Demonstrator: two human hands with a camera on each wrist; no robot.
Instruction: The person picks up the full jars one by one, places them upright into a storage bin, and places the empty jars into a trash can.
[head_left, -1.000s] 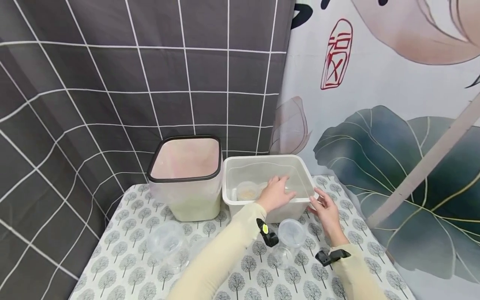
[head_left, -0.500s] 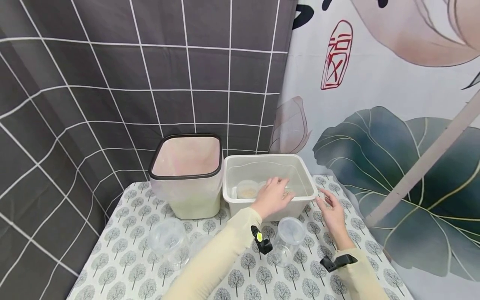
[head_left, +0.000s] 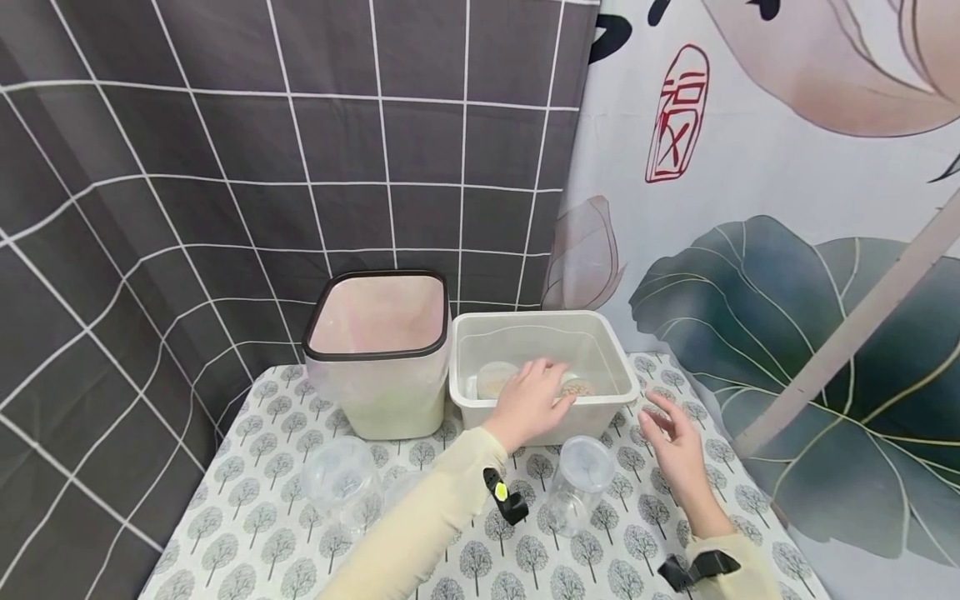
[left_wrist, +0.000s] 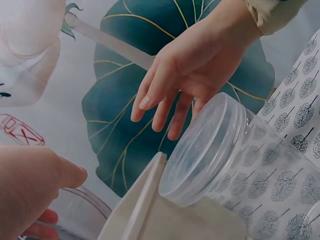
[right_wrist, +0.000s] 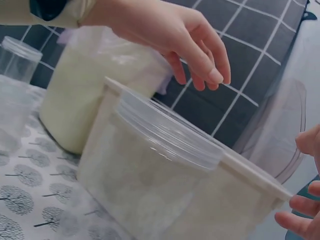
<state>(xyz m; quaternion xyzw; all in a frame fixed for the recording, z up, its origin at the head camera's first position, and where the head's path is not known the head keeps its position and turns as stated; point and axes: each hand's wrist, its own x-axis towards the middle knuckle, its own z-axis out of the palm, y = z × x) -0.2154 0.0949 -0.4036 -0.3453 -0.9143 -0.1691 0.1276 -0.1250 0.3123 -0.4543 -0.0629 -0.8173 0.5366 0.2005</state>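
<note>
My left hand (head_left: 528,400) is above the front rim of the white rectangular bin (head_left: 618,354), fingers loosely bent and nothing visible between them. Inside the bin, a clear round container (head_left: 495,377) lies left of the hand. Another container with beige grainy contents (head_left: 576,387) shows to its right, partly hidden. My right hand (head_left: 678,454) hovers beside the bin's right front corner, fingers apart and holding nothing. Between the wrists, a clear jar with a translucent lid (head_left: 587,463) is on the table; it looms large in the left wrist view (left_wrist: 210,150).
A tall pink-to-green bin with a black rim (head_left: 375,357) stands left of the white one. More clear plastic jars (head_left: 341,479) are on the tree-print tablecloth (head_left: 247,533) at front left, partly behind the left sleeve. A dark grid curtain (head_left: 420,217) hangs close behind.
My right hand has left the white bin's rim and moved right and slightly down. My left hand has shifted a little left, uncovering the container with beige contents.
</note>
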